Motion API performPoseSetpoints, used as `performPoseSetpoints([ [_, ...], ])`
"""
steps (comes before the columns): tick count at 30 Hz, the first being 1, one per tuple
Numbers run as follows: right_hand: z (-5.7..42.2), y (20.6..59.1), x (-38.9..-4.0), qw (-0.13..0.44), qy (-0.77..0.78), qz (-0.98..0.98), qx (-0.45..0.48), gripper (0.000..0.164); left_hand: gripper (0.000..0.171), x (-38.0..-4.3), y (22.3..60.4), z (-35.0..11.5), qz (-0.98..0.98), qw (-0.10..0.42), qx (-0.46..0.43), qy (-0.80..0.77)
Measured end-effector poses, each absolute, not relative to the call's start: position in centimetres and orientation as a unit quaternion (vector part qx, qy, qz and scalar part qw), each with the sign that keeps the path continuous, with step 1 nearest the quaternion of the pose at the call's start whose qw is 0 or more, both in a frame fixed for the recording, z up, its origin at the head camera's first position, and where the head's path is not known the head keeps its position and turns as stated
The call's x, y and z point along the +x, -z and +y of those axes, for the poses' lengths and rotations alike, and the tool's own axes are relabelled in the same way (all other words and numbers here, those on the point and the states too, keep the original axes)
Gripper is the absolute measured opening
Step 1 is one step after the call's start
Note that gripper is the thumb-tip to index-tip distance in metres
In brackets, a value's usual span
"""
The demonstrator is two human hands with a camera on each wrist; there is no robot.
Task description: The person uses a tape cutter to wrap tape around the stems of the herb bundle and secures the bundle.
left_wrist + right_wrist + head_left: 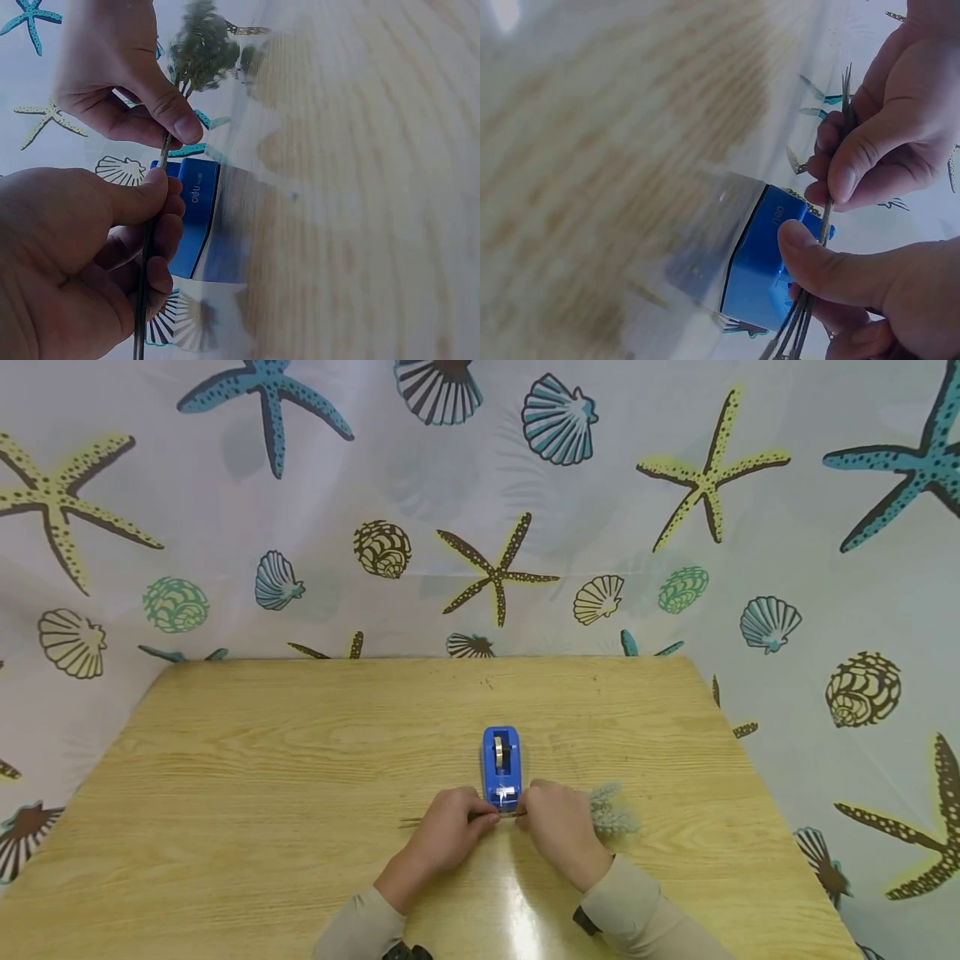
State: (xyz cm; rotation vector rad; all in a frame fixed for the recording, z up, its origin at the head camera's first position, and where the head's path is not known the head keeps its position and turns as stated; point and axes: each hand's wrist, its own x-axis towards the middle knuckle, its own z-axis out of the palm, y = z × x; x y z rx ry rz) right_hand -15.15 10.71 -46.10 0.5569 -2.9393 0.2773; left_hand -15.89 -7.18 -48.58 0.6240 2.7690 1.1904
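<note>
A thin bundle of stems [799,330] with a pale grey-green flowery head [611,810] is held level across the front of a blue tape dispenser [492,781]. My left hand [450,828] pinches the stems between thumb and fingers, on the bare-end side. Close beside it, my right hand [558,831] pinches the same bundle nearer the flowery head. A short stretch of stem shows between the two thumbs, right at the dispenser's cutting end. In the left wrist view the head [199,52] sticks out beyond the right hand. A roll of tape [498,752] sits in the dispenser.
The hands work over a wooden table [300,760] with a glossy surface. Behind and beside it hangs a white cloth [322,510] printed with starfish and shells. Dark straps or devices [587,920] sit at both wrists, by the beige sleeves [630,902].
</note>
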Motion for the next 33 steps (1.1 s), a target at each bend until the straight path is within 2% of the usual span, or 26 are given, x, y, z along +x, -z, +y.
performPoseSetpoints([
  [5,10.65,46.06,-15.18,0.069,-0.107,-0.974,0.186,0.012,0.009,-15.88,48.53,-7.17,0.901,0.020,0.196,-0.388],
  [9,10.75,45.80,-15.08,0.051,-0.117,-0.971,0.200,0.008,0.010,-15.80,48.48,-7.19,0.904,0.027,0.186,-0.384],
  [14,10.83,45.49,-15.10,0.025,-0.102,-0.971,0.215,0.011,0.009,-15.81,48.38,-7.28,0.906,0.027,0.179,-0.382],
  [22,10.64,45.31,-15.19,0.007,-0.102,-0.973,0.205,0.006,0.009,-15.86,48.44,-7.32,0.906,0.035,0.184,-0.379],
  [28,10.67,45.55,-15.26,0.025,-0.089,-0.977,0.193,0.006,0.015,-15.90,48.15,-7.22,0.904,0.066,0.186,-0.379],
  [33,10.62,45.52,-15.25,0.047,-0.097,-0.975,0.194,0.007,0.015,-15.98,47.89,-7.15,0.905,0.071,0.177,-0.381],
])
